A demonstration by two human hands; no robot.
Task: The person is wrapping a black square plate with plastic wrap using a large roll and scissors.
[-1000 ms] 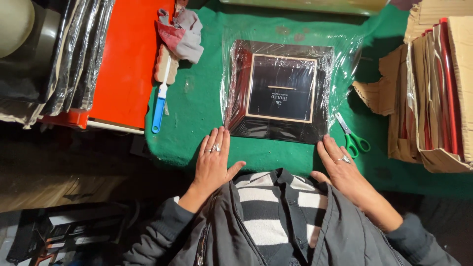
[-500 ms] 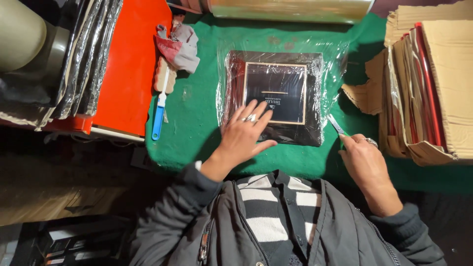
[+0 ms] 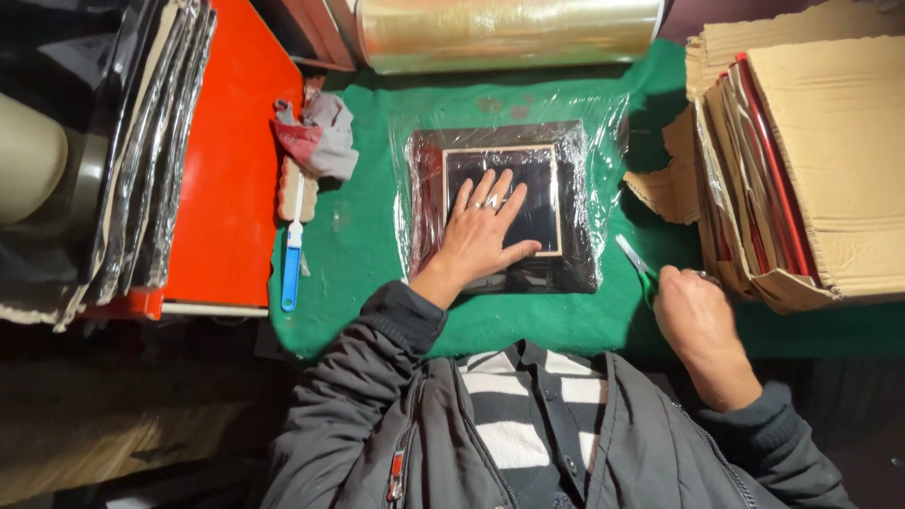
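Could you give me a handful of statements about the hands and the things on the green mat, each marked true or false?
1. The left hand lies flat, fingers spread, on the dark framed plaque under clear film. True.
2. The right hand rests on the plaque too. False: it is off to the right on the green mat, closed on the green-handled scissors.
3. The roll of clear film lies at the far edge of the mat. True.
4. The blue-handled brush lies right of the plaque. False: it lies to the left, beside the red board.
5. The cardboard box of red sheets stands at the right. True.
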